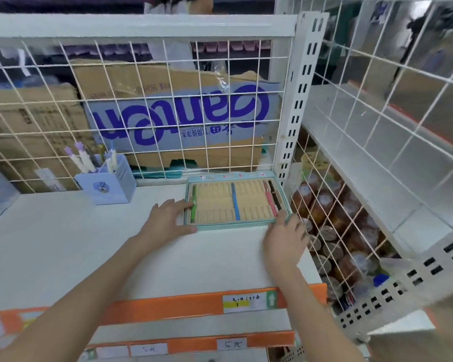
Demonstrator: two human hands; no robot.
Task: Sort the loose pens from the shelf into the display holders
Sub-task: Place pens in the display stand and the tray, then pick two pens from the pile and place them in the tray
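Note:
A flat teal-rimmed display tray (pixel 236 227) with a beige slotted insert lies at the back right of the white shelf (pixel 89 244). In its slots lie a green pen (pixel 193 205), a blue pen (pixel 235 202), a pink pen (pixel 270 201) and a dark pen (pixel 275 195). My left hand (pixel 168 218) grips the tray's left front corner, fingers on the rim beside the green pen. My right hand (pixel 285 239) grips the tray's right front corner. A blue cup holder (pixel 107 186) with several pastel pens (pixel 81 159) stands at the back left.
A white wire grid (pixel 141 100) backs the shelf, with cardboard boxes (pixel 181 113) behind it. A wire side panel (pixel 324 205) on the right separates shelves of bottles (pixel 338 231). Orange price strips (pixel 194 304) run along the front edge. A person stands beyond the grid.

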